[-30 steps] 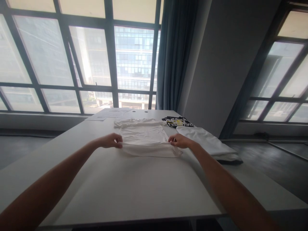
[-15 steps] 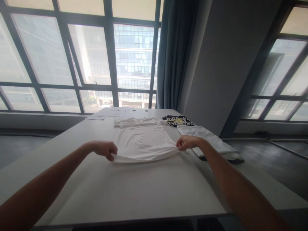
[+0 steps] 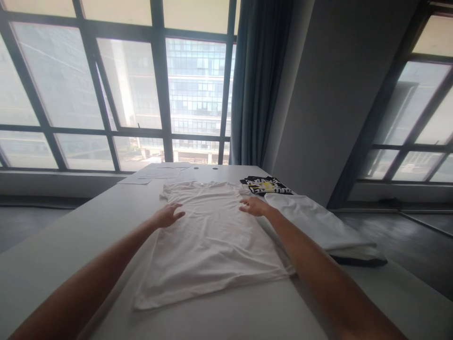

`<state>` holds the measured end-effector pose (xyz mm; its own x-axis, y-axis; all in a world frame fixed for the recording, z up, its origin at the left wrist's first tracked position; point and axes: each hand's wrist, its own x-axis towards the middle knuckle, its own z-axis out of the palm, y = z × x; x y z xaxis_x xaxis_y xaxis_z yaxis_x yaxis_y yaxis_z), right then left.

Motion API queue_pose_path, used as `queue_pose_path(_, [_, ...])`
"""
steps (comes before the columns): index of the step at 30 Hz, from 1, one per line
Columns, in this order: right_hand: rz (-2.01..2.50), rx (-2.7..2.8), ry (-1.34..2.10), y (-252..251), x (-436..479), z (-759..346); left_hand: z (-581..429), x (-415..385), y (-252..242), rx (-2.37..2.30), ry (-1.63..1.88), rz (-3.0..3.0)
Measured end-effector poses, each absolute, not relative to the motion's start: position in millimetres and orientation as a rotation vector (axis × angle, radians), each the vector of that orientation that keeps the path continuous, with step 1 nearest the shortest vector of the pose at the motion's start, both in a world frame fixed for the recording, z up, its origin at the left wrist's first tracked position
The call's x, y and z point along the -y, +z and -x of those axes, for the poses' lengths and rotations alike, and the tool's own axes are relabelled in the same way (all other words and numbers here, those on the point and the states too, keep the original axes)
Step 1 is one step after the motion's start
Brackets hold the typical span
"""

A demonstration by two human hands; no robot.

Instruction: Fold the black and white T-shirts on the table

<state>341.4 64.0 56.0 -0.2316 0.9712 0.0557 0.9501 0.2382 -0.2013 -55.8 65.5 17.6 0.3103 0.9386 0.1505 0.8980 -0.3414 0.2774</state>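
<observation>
A white T-shirt (image 3: 208, 250) lies spread over the table, its hem toward me and its neckline at the far end. Creases run across its lower half. My left hand (image 3: 169, 215) is at the shirt's left side below the sleeve, fingers apart and holding nothing. Across from it, my right hand (image 3: 254, 207) is at the right side below the other sleeve, its fingers stretched out and loose. Whether either hand touches the fabric or hovers just over it, I cannot tell.
Right of the shirt lies a folded white cloth (image 3: 318, 222) with a dark edge beneath. Behind it sits a black garment (image 3: 269, 185) with white and yellow print. Paper sheets (image 3: 141, 178) lie at the far left of the white table (image 3: 81, 231). Windows and a blue curtain (image 3: 253, 94) stand beyond.
Both hands have let go of the hem and moved away from me toward the sleeves. The shirt's hem now lies much nearer me, and the shirt is laid out longer.
</observation>
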Motion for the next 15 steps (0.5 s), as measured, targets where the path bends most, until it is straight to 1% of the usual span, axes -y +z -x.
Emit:
queue_pose_path(2, [1.782, 2.323, 0.11, 40, -81, -333, 61, -85, 1, -1.871, 0.378, -2.425])
queue_pose_path(5, [1.899, 2.406, 0.139, 23, -102, -333, 80, -108, -14, -1.919, 0.266, -2.397])
queue_pose_path(8, [1.996, 2.504, 0.206, 24, -125, -339, 101, -131, -12, -1.917, 0.396, -2.373])
queue_pose_path(11, [2.016, 2.436, 0.177, 35, -155, -342, 113, -160, 0, -2.065, 0.598, -2.217])
queue_pose_path(15, [2.081, 2.204, 0.013, 38, -189, -339, 116, -199, 8, -2.42, 0.585, -1.894])
